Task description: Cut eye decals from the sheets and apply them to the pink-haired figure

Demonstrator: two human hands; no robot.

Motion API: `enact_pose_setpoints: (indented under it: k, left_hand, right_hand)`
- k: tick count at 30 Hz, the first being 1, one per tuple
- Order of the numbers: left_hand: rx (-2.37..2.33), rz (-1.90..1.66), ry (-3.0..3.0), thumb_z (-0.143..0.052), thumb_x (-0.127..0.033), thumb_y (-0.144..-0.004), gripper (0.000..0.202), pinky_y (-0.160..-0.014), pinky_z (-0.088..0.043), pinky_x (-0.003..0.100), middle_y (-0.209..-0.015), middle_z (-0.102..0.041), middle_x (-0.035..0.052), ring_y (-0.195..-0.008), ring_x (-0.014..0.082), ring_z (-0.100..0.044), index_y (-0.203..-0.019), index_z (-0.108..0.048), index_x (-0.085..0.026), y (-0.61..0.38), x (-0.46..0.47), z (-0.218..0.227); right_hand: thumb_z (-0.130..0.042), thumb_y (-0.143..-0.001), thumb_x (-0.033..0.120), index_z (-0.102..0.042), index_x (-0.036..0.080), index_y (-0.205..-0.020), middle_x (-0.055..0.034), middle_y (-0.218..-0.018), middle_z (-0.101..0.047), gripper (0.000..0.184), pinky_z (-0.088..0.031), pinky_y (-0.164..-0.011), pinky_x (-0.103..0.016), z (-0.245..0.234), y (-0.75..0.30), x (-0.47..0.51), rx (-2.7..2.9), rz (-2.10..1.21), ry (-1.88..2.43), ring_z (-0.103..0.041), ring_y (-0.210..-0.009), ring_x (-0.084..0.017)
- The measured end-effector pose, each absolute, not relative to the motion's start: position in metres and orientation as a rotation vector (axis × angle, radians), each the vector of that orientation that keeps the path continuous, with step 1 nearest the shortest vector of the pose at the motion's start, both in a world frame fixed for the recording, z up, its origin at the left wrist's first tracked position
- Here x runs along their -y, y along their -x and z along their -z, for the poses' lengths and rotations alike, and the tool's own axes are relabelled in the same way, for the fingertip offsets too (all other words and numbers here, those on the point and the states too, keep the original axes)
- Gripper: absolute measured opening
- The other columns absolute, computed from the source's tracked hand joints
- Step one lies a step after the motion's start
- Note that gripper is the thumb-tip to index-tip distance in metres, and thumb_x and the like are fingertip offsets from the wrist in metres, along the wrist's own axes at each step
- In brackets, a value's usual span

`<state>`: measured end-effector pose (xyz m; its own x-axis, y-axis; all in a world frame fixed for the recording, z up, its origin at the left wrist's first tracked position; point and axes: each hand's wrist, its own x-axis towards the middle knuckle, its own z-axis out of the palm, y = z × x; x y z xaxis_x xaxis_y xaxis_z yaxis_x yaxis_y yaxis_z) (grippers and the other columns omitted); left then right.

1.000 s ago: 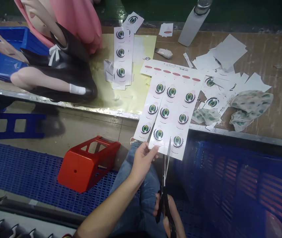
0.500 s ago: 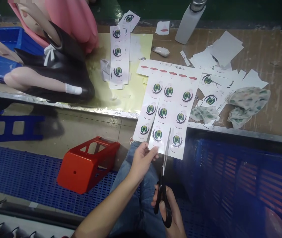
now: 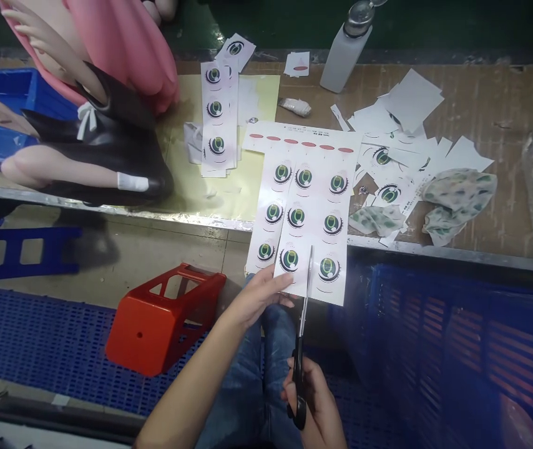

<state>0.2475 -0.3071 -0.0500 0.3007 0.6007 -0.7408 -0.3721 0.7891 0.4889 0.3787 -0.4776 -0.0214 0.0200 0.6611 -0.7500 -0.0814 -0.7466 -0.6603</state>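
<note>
L hand (image 3: 263,293) has the printed eye sheet (image 3: 314,206) pinched near its btm edge, lower part out past the workbench edge (image 3: 435,252). R hand (image 3: 317,399) is gripping blk-handled scissors (image 3: 299,355), tips btwn the sheet's mid & right eye cols tbh.

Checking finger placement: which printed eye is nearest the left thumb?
The bottom middle printed eye on the held sheet, just above the left thumb; others sit farther off.

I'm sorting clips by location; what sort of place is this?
Likely a workshop or factory workstation: a large doll-like figure rests on a bench, paper scraps lie about, and the right hand holds scissors at a sheet of printed eyes.
</note>
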Motion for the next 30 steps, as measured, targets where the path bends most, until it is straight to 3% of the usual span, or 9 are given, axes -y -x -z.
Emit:
enact_pose_setpoints:
  k: [3,7,12,20,27,30]
  left_hand:
    - [-1.150,-0.648,-0.258,-0.081,-0.066,-0.066,0.060,-0.059,-0.053,0.028,-0.085,-0.068,0.0071,-0.075,0.0176,-0.062,-0.094,-0.070,-0.013,-0.247,0.296,0.057]
    - [-1.219,-0.668,-0.354,-0.085,-0.056,-0.065,0.048,-0.066,-0.051,0.026,-0.073,-0.066,0.0017,-0.074,0.0172,-0.062,-0.086,-0.070,-0.016,-0.252,0.289,0.064]
    - [-1.183,-0.603,-0.477,-0.083,-0.053,-0.069,0.042,-0.071,-0.051,0.028,-0.082,-0.072,0.0048,-0.081,0.0206,-0.065,-0.086,-0.073,-0.015,-0.249,0.290,0.064]
    - [-1.181,-0.531,-0.568,-0.076,-0.053,-0.078,0.039,-0.071,-0.050,0.028,-0.081,-0.072,0.0051,-0.082,0.0206,-0.066,-0.089,-0.072,-0.016,-0.243,0.286,0.066]
    - [-1.125,-0.515,-0.641,-0.072,-0.051,-0.083,0.035,-0.071,-0.051,0.027,-0.086,-0.074,0.0057,-0.082,0.0206,-0.067,-0.088,-0.071,-0.016,-0.239,0.283,0.052]
    - [-1.083,-0.489,-0.688,-0.071,-0.049,-0.084,0.034,-0.068,-0.051,0.027,-0.083,-0.074,0.0061,-0.077,0.0205,-0.067,-0.087,-0.072,-0.016,-0.238,0.281,0.046]
  right_hand:
    - [-0.060,-0.086,0.069,-0.063,0.025,-0.113,0.0006,-0.085,-0.060,0.052,-0.048,-0.073,-0.025,0.023,-0.379,0.476,0.563,-1.795,1.772,-0.058,-0.073,-0.013]
    - [-0.062,-0.088,0.062,-0.062,0.025,-0.118,-0.0019,-0.088,-0.060,0.048,-0.052,-0.075,-0.028,0.031,-0.383,0.469,0.596,-1.857,1.709,-0.060,-0.077,-0.016]
    - [-0.058,-0.090,0.063,-0.063,0.024,-0.113,-0.0034,-0.086,-0.061,0.046,-0.054,-0.072,-0.028,0.036,-0.391,0.436,0.664,-1.851,1.584,-0.061,-0.075,-0.016]
    - [-0.065,-0.087,0.060,-0.063,0.021,-0.103,-0.0025,-0.078,-0.061,0.042,-0.053,-0.063,-0.024,0.037,-0.388,0.415,0.675,-1.787,1.634,-0.061,-0.066,-0.014]
    - [-0.065,-0.084,0.065,-0.064,0.020,-0.107,-0.0027,-0.078,-0.061,0.051,-0.056,-0.064,-0.026,0.028,-0.385,0.404,0.651,-1.774,1.628,-0.062,-0.066,-0.014]
    - [-0.060,-0.088,0.065,-0.063,0.019,-0.096,-0.0043,-0.082,-0.062,0.047,-0.056,-0.068,-0.028,0.023,-0.386,0.389,0.627,-1.759,1.589,-0.064,-0.072,-0.016]
